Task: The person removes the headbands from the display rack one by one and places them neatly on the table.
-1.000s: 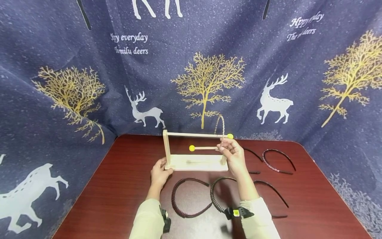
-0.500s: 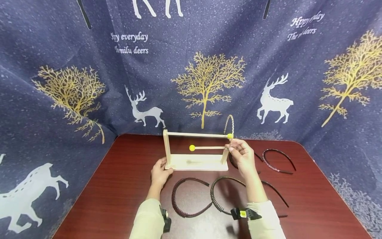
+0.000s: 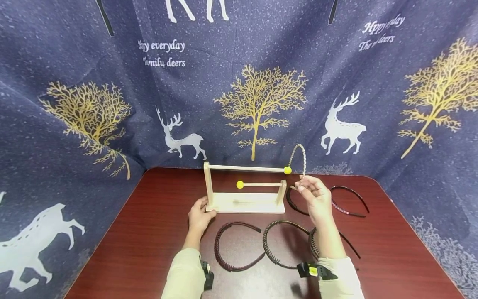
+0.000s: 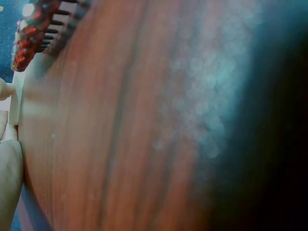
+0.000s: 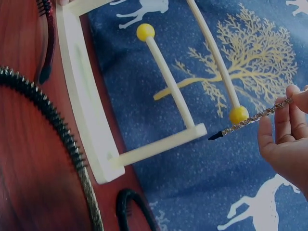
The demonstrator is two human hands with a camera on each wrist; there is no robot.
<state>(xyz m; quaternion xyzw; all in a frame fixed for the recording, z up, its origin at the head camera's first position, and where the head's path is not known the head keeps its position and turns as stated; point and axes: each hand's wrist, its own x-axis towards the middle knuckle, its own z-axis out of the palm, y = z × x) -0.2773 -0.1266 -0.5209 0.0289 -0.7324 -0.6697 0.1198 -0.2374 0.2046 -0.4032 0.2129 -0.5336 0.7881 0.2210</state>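
My right hand [image 3: 316, 198] pinches one end of a sparkly, light-coloured headband [image 3: 304, 160], which arches upward just right of the wooden rack's upper rod. In the right wrist view the black tip of this headband [image 5: 260, 114] points toward the rack's short post, and its band crosses close by the yellow ball [image 5: 238, 115]. At the left end of the wooden rack [image 3: 244, 203], my left hand [image 3: 199, 216] grips the base, thumb in front. Two rods run level on the rack, each with a yellow ball at its free end; no headband hangs on either.
On the red-brown table [image 3: 149, 241] lie a dark red headband [image 3: 218, 249], a dark toothed headband [image 3: 265, 241], another partly under my right forearm [image 3: 313, 245], a dark one [image 3: 292, 204] beside the rack and a pink-patterned one [image 3: 339, 208]. A blue cloth [image 3: 239, 104] hangs behind.
My right hand has moved right with the headband, from around the upper rod to past its yellow ball. The left hand and the rack have stayed put.
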